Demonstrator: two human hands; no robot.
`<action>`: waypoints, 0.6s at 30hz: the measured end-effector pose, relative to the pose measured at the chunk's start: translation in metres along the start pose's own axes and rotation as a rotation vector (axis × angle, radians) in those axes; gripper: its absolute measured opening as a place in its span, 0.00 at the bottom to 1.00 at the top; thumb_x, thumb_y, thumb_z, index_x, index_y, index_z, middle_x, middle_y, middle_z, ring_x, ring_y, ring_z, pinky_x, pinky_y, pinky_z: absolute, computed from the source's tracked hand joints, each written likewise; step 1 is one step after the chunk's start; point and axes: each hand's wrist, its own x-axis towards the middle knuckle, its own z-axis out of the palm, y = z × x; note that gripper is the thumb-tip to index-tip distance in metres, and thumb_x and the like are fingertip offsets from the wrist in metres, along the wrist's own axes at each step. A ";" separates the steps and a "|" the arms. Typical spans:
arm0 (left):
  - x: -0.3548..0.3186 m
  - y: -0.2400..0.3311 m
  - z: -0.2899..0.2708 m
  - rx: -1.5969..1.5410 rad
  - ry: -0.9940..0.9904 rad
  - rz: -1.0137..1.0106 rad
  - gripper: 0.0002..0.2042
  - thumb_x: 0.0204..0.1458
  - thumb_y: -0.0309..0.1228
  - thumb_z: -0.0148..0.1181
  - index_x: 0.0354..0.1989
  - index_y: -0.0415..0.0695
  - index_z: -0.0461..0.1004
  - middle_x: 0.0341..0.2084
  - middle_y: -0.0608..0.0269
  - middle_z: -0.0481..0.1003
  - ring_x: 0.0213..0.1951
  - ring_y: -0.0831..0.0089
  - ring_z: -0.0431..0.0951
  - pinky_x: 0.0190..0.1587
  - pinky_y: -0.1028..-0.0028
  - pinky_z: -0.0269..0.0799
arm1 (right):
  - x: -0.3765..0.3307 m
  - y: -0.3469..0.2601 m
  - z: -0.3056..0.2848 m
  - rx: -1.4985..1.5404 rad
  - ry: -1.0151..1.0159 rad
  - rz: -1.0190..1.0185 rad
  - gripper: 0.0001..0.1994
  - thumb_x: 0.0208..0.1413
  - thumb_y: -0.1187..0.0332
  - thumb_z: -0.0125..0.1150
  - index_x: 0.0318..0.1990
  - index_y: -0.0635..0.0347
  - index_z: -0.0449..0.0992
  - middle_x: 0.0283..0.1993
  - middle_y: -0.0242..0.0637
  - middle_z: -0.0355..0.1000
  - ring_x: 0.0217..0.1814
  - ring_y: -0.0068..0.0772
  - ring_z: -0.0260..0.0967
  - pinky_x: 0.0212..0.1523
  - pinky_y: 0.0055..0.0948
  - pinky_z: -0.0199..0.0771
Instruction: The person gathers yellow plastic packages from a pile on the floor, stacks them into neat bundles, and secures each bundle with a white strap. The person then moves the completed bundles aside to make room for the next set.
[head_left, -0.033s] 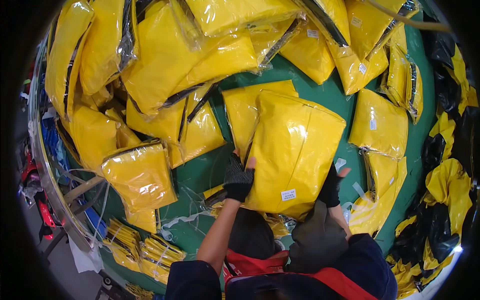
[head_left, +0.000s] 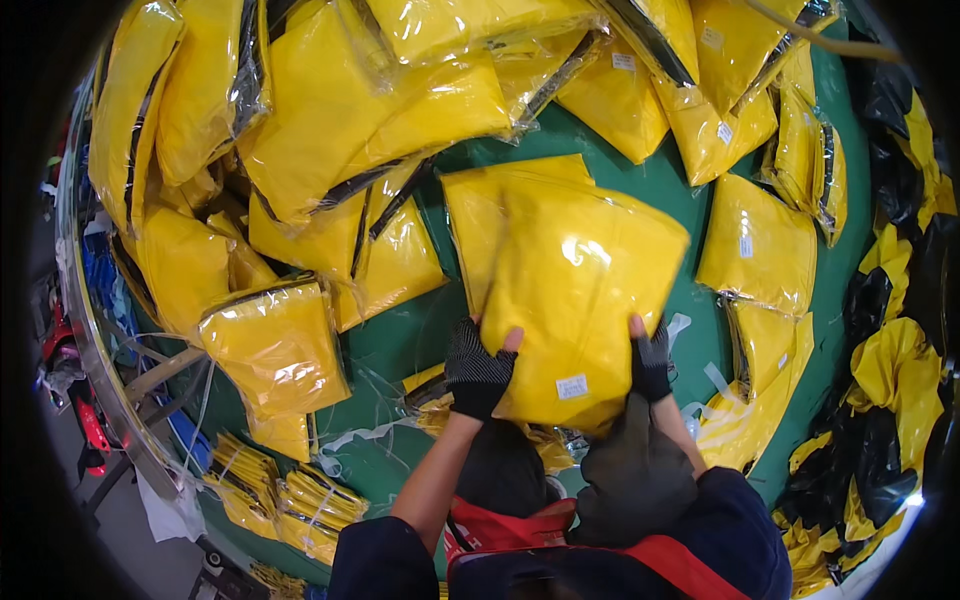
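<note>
A folded yellow package in shiny transparent film [head_left: 570,290], with a small white label near its lower edge, lies in front of me. My left hand [head_left: 480,368], in a dark fingerless glove, is closed on its left side with the thumb on top. On the opposite side my right hand [head_left: 650,358], gloved alike, grips the edge, its thumb also on the upper face. Most fingers of both hands are hidden underneath. Another flat yellow package [head_left: 470,210] is partly covered by the held one, just beyond it.
Many wrapped yellow packages [head_left: 370,110] are heaped at the far left and back on a green surface [head_left: 390,350]. More packages [head_left: 757,245] stand to the right. Strapped yellow bundles [head_left: 320,510] lie near left. Black and yellow sheeting [head_left: 895,370] piles up at the right edge.
My right hand has closed on the package, its thumb coming from beside it onto the top. The left thumb has moved further over the package, which has shifted slightly left.
</note>
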 end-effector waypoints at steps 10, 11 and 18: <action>0.104 -0.028 0.004 -1.119 -0.364 -0.148 0.26 0.58 0.50 0.39 0.56 0.42 0.61 0.50 0.63 0.67 0.50 0.72 0.67 0.52 0.74 0.64 | 0.132 -0.035 0.072 0.089 -0.601 0.390 0.31 0.49 0.49 0.59 0.52 0.67 0.64 0.47 0.40 0.69 0.44 0.28 0.69 0.42 0.27 0.72; 0.102 -0.027 -0.003 -1.149 -0.402 -0.128 0.26 0.58 0.49 0.39 0.55 0.41 0.62 0.49 0.63 0.68 0.49 0.73 0.68 0.51 0.75 0.65 | 0.127 -0.048 0.075 0.078 -0.624 0.408 0.31 0.49 0.49 0.59 0.52 0.67 0.64 0.47 0.39 0.70 0.44 0.28 0.70 0.41 0.27 0.73; 0.010 -0.022 -0.090 -0.858 -0.003 -0.092 0.27 0.56 0.51 0.44 0.50 0.37 0.66 0.42 0.60 0.72 0.45 0.74 0.71 0.47 0.77 0.67 | 0.032 -0.126 0.109 0.034 -0.709 0.235 0.26 0.49 0.55 0.62 0.49 0.64 0.66 0.40 0.39 0.73 0.38 0.28 0.73 0.40 0.24 0.74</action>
